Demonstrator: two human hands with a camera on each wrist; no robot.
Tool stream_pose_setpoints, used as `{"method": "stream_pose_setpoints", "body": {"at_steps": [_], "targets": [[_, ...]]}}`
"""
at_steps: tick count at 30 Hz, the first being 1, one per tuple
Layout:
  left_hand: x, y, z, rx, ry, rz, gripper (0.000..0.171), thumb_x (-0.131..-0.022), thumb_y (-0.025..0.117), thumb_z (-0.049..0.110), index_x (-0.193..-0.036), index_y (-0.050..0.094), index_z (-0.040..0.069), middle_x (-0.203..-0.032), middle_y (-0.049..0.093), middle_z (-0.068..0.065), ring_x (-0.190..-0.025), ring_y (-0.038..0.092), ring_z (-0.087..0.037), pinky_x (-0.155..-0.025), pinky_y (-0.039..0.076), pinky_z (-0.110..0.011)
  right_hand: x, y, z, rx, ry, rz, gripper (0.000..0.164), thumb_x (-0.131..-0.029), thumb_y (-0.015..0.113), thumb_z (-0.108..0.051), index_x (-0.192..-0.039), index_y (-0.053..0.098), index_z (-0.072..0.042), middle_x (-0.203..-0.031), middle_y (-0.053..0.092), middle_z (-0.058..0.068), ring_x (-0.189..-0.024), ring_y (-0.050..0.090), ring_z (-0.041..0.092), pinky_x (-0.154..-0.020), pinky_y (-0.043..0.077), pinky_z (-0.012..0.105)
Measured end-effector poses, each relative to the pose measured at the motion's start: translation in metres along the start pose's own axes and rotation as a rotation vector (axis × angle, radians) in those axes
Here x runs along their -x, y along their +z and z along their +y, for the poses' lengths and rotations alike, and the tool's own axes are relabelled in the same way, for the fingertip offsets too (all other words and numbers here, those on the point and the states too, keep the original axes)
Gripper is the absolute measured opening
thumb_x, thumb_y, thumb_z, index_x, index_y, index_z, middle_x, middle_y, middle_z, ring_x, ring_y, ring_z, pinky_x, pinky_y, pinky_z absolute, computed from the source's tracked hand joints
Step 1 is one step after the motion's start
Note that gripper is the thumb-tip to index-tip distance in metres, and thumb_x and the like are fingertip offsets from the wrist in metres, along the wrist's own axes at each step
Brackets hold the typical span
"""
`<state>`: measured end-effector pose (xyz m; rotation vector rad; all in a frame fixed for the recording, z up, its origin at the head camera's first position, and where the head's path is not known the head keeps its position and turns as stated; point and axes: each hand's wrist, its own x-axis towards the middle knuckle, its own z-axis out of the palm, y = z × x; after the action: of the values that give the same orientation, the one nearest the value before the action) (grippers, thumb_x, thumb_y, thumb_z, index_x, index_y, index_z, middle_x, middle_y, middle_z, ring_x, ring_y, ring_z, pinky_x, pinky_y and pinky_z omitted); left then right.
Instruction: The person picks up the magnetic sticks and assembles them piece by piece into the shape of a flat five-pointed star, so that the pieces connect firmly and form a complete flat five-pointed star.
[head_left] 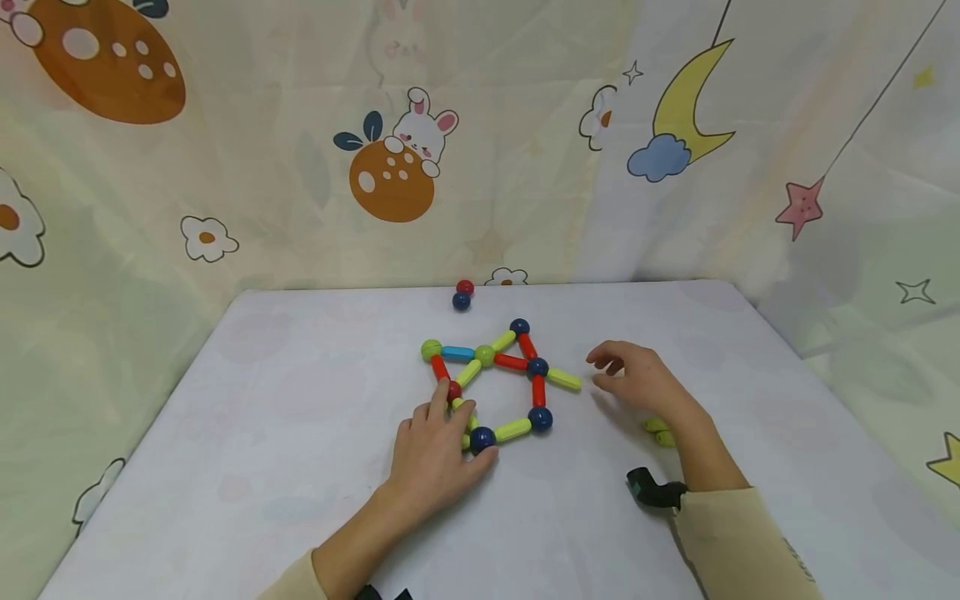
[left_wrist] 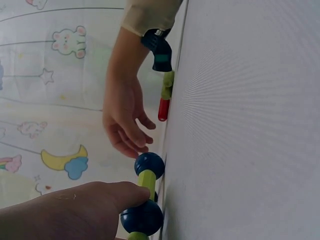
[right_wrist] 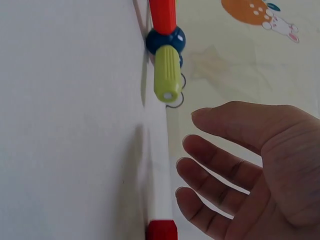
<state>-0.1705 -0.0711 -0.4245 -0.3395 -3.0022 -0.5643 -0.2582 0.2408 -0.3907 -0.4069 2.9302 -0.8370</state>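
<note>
A flat frame of magnetic rods and balls lies on the table. My left hand point(head_left: 431, 454) rests on its near left side, fingers over the rods by a red ball point(head_left: 453, 390), thumb against a dark blue ball point(head_left: 483, 438). In the left wrist view that thumb lies straight along a green rod point(left_wrist: 146, 181). My right hand point(head_left: 633, 375) hovers right of the frame with loosely bent fingers and nothing in them. Nearest it, a green rod point(head_left: 564, 379) juts out from a blue ball point(head_left: 537, 367), its outer end free.
A loose red ball point(head_left: 465, 287) and blue ball point(head_left: 461, 301) sit together at the table's back edge. Green rods point(head_left: 660, 432) lie under my right forearm; a red rod point(left_wrist: 163, 110) shows beside them in the left wrist view. A patterned cloth point(head_left: 510, 167) hangs behind the table.
</note>
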Motion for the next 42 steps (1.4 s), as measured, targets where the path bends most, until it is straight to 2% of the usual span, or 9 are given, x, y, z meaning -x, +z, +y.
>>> {"method": "stream_pose_setpoints", "body": {"at_steps": [9,16,19,23,26,31,36,42], "targets": [[0.0,-0.001,-0.002,-0.011,0.0,0.001,0.07,-0.085,0.074,0.059,-0.14,0.065,0.016,-0.162,0.037,-0.02,-0.127,0.054,-0.041,-0.098,0.05,-0.059,0.011,-0.013,0.012,0.01,-0.005,0.015,0.026,-0.097,0.068,-0.014,-0.121,0.069,-0.006,-0.12,0.07,0.015,-0.105,0.066,0.03,-0.086,0.054,0.047],[0.001,-0.001,-0.002,-0.01,-0.007,-0.008,0.07,-0.086,0.074,0.059,-0.14,0.065,0.017,-0.162,0.037,-0.02,-0.127,0.054,-0.041,-0.097,0.051,-0.058,0.018,-0.026,0.022,0.018,0.025,-0.05,0.028,-0.095,0.069,-0.017,-0.121,0.069,-0.006,-0.118,0.071,0.014,-0.107,0.065,0.031,-0.089,0.054,0.048],[0.001,-0.001,-0.002,-0.009,-0.003,-0.003,0.069,-0.085,0.075,0.059,-0.139,0.065,0.016,-0.161,0.038,-0.02,-0.126,0.055,-0.041,-0.096,0.051,-0.058,0.022,-0.032,0.027,0.02,0.068,-0.114,0.031,-0.094,0.069,-0.018,-0.122,0.068,-0.005,-0.117,0.07,0.016,-0.107,0.065,0.031,-0.088,0.054,0.047],[0.001,-0.001,-0.002,-0.008,0.001,-0.001,0.069,-0.086,0.075,0.058,-0.139,0.065,0.016,-0.161,0.038,-0.021,-0.126,0.055,-0.041,-0.097,0.051,-0.058,0.027,-0.039,0.034,0.026,0.177,-0.196,0.035,-0.091,0.072,-0.019,-0.123,0.067,-0.005,-0.116,0.067,0.016,-0.106,0.062,0.032,-0.085,0.054,0.045],[0.001,-0.001,-0.003,-0.009,0.0,-0.002,0.069,-0.086,0.074,0.059,-0.14,0.065,0.016,-0.161,0.037,-0.02,-0.126,0.055,-0.041,-0.098,0.05,-0.059,0.03,-0.04,0.038,0.046,0.227,-0.225,0.033,-0.088,0.075,-0.018,-0.118,0.069,-0.005,-0.113,0.067,0.014,-0.104,0.06,0.031,-0.083,0.054,0.045],[0.001,0.0,-0.004,-0.007,-0.003,-0.002,0.07,-0.086,0.074,0.059,-0.14,0.064,0.016,-0.162,0.037,-0.02,-0.126,0.054,-0.041,-0.099,0.05,-0.059,0.029,-0.037,0.043,0.072,0.223,-0.217,0.025,-0.086,0.074,-0.013,-0.11,0.071,-0.006,-0.108,0.067,0.013,-0.1,0.057,0.03,-0.079,0.053,0.042],[0.002,0.0,-0.003,0.001,-0.006,-0.008,0.07,-0.086,0.074,0.059,-0.141,0.064,0.016,-0.163,0.036,-0.019,-0.127,0.054,-0.041,-0.1,0.049,-0.06,0.027,-0.034,0.043,0.063,0.214,-0.195,0.025,-0.088,0.072,-0.013,-0.113,0.071,-0.008,-0.109,0.067,0.012,-0.1,0.058,0.03,-0.079,0.052,0.04],[0.001,0.001,-0.003,-0.003,0.013,-0.002,0.07,-0.086,0.073,0.06,-0.141,0.064,0.016,-0.162,0.036,-0.02,-0.128,0.053,-0.041,-0.1,0.049,-0.06,0.026,-0.033,0.035,0.036,0.161,-0.151,0.025,-0.092,0.073,-0.016,-0.116,0.071,-0.009,-0.111,0.068,0.012,-0.105,0.061,0.032,-0.083,0.053,0.042]]}}
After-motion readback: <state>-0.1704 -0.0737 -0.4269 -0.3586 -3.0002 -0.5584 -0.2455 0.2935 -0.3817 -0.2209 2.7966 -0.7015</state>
